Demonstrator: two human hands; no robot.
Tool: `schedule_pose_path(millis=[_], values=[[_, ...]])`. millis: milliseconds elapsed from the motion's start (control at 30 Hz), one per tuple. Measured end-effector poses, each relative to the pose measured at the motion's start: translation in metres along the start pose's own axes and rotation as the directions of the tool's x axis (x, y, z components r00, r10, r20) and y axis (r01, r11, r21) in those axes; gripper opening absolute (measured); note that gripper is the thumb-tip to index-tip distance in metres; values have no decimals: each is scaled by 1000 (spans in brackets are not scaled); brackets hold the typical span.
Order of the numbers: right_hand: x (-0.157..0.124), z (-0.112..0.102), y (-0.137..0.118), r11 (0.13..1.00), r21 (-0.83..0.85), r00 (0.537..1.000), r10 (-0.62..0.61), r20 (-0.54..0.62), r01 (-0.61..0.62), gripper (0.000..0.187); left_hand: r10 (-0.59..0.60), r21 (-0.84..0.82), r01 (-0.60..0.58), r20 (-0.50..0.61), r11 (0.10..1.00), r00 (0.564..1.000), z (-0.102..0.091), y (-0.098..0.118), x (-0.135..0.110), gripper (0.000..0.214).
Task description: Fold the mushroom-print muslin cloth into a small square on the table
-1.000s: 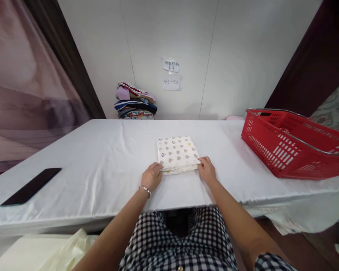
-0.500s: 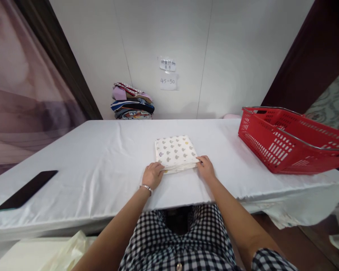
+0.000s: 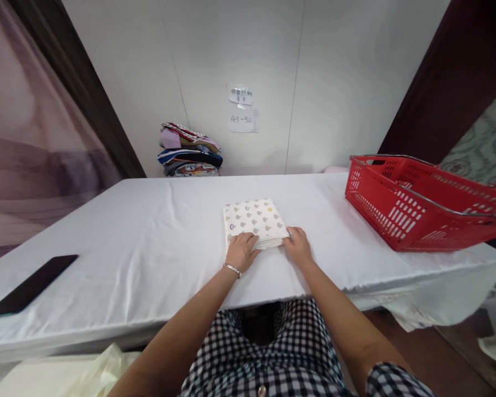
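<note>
A folded white cloth (image 3: 256,216) printed with grey figures and a few yellow ones lies flat in front of me, its layers showing along the near edge. My left hand (image 3: 242,252), a silver bracelet at its wrist, grips that near edge towards the left, fingers on top and thumb at the front. At the near right corner, my right hand (image 3: 297,246) pinches the layers with its fingers closed. The cloth rests on a white-covered table (image 3: 157,242).
A red basket (image 3: 405,215) with metal handles stands at the table's right. Folded clothes (image 3: 190,151) are piled by the back wall, left of two paper notes (image 3: 243,113). A dark flat board (image 3: 33,284) lies at left. Below it is a pale plastic bag (image 3: 101,372).
My left hand has slid to the right along the cloth's near edge, with its fingers now further over the top. My right hand stays at the right corner. The view has shifted slightly.
</note>
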State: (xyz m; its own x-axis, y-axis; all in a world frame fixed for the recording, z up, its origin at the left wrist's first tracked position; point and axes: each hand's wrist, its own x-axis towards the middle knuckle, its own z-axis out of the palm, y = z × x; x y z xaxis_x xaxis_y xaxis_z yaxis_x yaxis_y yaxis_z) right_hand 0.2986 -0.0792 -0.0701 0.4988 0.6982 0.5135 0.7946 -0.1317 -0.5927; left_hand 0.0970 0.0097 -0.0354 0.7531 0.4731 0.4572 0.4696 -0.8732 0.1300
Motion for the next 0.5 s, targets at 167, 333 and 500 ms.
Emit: schedule_pose_path(millis=[167, 333, 500], values=[[5, 1, 0, 1000, -23, 1000, -18, 23, 18, 31, -13, -25, 13, -13, 1000, 1000, 10, 6, 11, 42], [8, -1, -3, 999, 37, 1000, -13, 20, 12, 32, -48, -23, 47, -32, 999, 998, 18, 11, 20, 38], [7, -1, -4, 996, 79, 998, 40, 40, -43, 34, -46, 59, 47, -18, 997, 999, 16, 14, 24, 23]])
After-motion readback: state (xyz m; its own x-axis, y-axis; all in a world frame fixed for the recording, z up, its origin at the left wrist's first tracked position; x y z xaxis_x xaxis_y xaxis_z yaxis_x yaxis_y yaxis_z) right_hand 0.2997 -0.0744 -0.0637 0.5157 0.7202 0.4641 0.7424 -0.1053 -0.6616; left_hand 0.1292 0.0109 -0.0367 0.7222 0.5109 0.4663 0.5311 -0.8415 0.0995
